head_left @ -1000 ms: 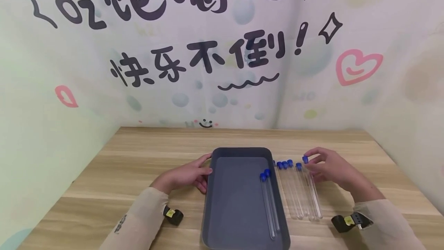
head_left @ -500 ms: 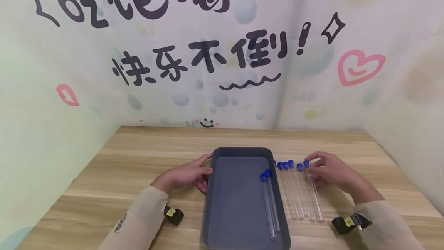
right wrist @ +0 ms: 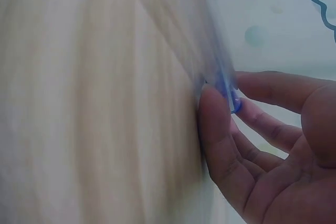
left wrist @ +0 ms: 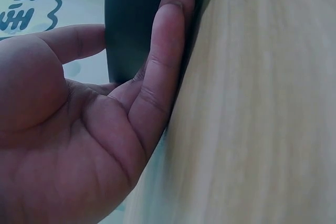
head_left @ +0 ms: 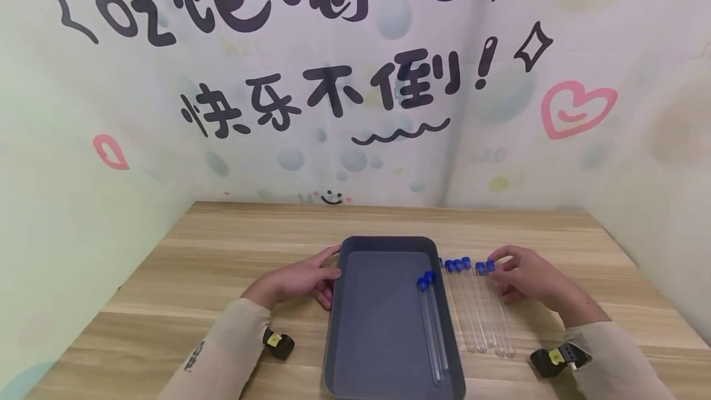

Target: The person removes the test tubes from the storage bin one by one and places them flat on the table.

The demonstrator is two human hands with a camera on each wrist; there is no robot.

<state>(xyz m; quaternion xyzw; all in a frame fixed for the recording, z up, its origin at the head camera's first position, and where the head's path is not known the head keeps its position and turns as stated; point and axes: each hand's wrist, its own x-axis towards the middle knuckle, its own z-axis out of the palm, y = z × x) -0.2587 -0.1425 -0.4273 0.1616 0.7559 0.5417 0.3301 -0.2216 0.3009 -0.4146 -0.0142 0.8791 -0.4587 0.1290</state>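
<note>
A grey tray [head_left: 383, 320] lies on the table with two blue-capped test tubes [head_left: 434, 332] along its right side. My left hand [head_left: 297, 279] rests against its left side. In the left wrist view, fairly straight fingers [left wrist: 167, 61] touch the dark outer wall of the tray [left wrist: 131, 19]. To the right of the tray, several more clear test tubes [head_left: 472, 313] with blue caps lie side by side. With thumb and fingertips, my right hand [head_left: 524, 273] pinches the rightmost one by its blue cap [head_left: 490, 266]. The right wrist view shows that cap [right wrist: 231, 100] between thumb and fingers.
The wood-grain table [head_left: 261, 227] runs back to a printed wall cloth [head_left: 333, 159] with black lettering. A small black device [head_left: 278, 345] sits on the left wrist, and another black device [head_left: 547, 363] on the right.
My right hand has lowered the rightmost test tube and shifted it slightly left, so its cap now sits beside its neighbour's. The left hand and the tray have stayed put.
</note>
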